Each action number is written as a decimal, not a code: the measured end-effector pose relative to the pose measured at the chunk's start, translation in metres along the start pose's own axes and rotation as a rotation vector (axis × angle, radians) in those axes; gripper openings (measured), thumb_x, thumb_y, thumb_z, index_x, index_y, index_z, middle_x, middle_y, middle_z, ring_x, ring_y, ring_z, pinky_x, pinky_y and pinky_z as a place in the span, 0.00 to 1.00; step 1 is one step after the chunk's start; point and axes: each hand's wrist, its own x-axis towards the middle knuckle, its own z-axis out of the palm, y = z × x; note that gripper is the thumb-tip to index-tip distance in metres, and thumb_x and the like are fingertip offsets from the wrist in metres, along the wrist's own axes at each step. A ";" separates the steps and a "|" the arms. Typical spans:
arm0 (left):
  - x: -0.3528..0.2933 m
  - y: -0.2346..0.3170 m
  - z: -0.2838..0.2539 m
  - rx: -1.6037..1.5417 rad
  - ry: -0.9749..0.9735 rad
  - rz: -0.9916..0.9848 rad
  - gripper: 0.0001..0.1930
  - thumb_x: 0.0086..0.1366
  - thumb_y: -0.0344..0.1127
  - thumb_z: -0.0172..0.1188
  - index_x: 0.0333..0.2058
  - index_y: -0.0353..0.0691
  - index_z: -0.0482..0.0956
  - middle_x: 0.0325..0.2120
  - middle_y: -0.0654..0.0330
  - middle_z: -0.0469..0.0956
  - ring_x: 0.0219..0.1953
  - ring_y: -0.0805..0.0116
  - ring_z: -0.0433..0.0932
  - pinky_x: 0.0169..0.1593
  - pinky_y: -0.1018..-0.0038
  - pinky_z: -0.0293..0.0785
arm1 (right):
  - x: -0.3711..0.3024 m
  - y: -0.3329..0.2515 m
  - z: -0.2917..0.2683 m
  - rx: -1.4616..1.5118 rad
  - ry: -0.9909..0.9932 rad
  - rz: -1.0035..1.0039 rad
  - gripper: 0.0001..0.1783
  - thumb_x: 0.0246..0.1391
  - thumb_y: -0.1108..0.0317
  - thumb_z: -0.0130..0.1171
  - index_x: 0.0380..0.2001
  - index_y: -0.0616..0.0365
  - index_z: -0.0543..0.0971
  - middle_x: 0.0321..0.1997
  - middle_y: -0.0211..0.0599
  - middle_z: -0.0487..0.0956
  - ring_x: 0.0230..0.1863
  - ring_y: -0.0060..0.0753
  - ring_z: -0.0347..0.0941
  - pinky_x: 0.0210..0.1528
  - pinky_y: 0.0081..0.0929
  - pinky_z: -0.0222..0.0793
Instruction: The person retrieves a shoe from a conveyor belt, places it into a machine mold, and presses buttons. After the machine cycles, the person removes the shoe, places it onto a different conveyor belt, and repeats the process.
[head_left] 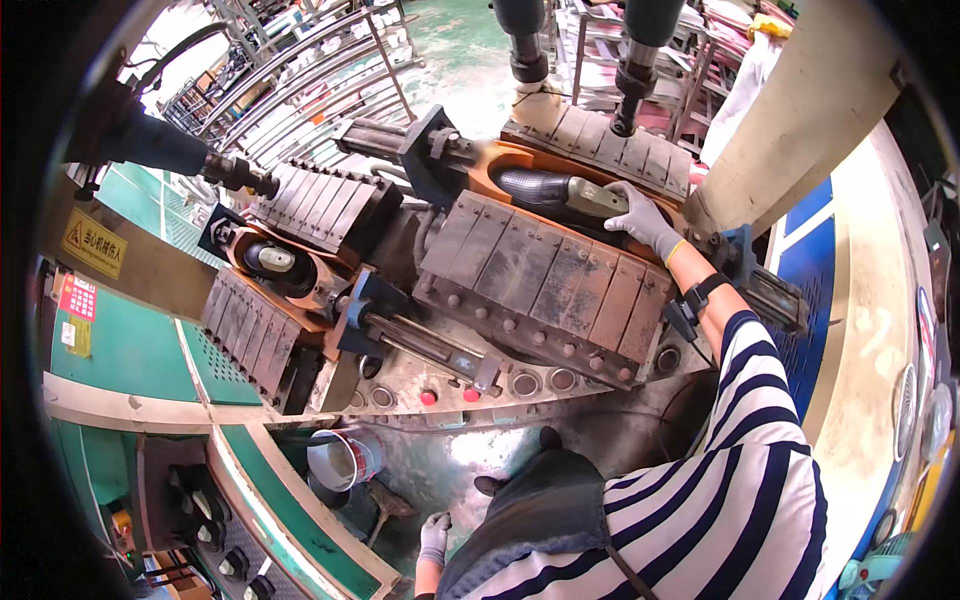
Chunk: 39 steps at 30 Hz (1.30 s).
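A black shoe (528,186) with a pale last (597,199) in its opening lies between orange pads in the larger press bed. My right hand (643,220), in a light grey glove, is closed around the heel end of that last, thumb and fingers on either side. A second dark shoe on a pale last (271,259) sits between orange pads in the smaller bed to the left. Low beside my apron hangs my left hand (434,537), also gloved, its fingers curled in with nothing visible in them.
Metal plate blocks (545,270) flank the beds, with press rams (635,70) above. Red buttons (429,397) line the front panel. A white bucket (343,460) stands on the floor. Several shoes (208,505) sit on a rack at lower left. A beige post (800,120) rises at right.
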 end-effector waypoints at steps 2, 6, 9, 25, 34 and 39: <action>0.002 0.022 0.001 0.031 -0.007 0.093 0.15 0.61 0.37 0.61 0.41 0.31 0.80 0.29 0.60 0.81 0.33 0.74 0.77 0.41 0.77 0.73 | 0.002 0.005 -0.004 0.033 -0.020 -0.014 0.36 0.33 0.72 0.71 0.52 0.54 0.73 0.53 0.41 0.78 0.57 0.41 0.72 0.61 0.30 0.63; 0.005 0.044 -0.004 -0.046 -0.026 0.146 0.14 0.62 0.35 0.60 0.43 0.32 0.80 0.32 0.61 0.81 0.34 0.75 0.77 0.43 0.77 0.73 | -0.001 0.007 0.001 0.023 -0.033 0.001 0.37 0.32 0.72 0.71 0.52 0.52 0.73 0.52 0.39 0.78 0.56 0.40 0.72 0.60 0.30 0.63; -0.007 0.048 -0.007 -0.024 0.009 0.179 0.14 0.63 0.34 0.59 0.44 0.33 0.80 0.31 0.62 0.80 0.34 0.75 0.76 0.43 0.78 0.73 | -0.001 0.008 0.005 0.054 -0.022 -0.001 0.36 0.32 0.71 0.72 0.52 0.52 0.73 0.50 0.37 0.78 0.53 0.38 0.73 0.58 0.29 0.64; 0.004 0.040 -0.007 0.403 -0.010 0.371 0.15 0.61 0.39 0.58 0.41 0.35 0.81 0.31 0.51 0.82 0.35 0.61 0.81 0.43 0.69 0.75 | 0.014 0.025 -0.007 0.052 -0.080 -0.057 0.39 0.32 0.68 0.74 0.53 0.55 0.72 0.53 0.43 0.77 0.56 0.40 0.70 0.61 0.30 0.61; -0.006 0.154 -0.090 0.473 0.665 0.917 0.17 0.62 0.30 0.57 0.49 0.31 0.75 0.50 0.43 0.74 0.54 0.47 0.72 0.61 0.60 0.66 | -0.084 -0.099 0.032 0.429 0.590 -0.143 0.18 0.53 0.64 0.68 0.44 0.60 0.77 0.41 0.31 0.80 0.41 0.24 0.75 0.48 0.23 0.70; 0.008 0.062 -0.227 0.602 1.107 0.569 0.21 0.61 0.37 0.58 0.52 0.35 0.74 0.57 0.41 0.68 0.60 0.45 0.67 0.63 0.58 0.62 | -0.236 -0.192 0.126 0.465 0.230 0.037 0.23 0.66 0.52 0.52 0.26 0.59 0.80 0.25 0.26 0.78 0.28 0.16 0.69 0.36 0.21 0.65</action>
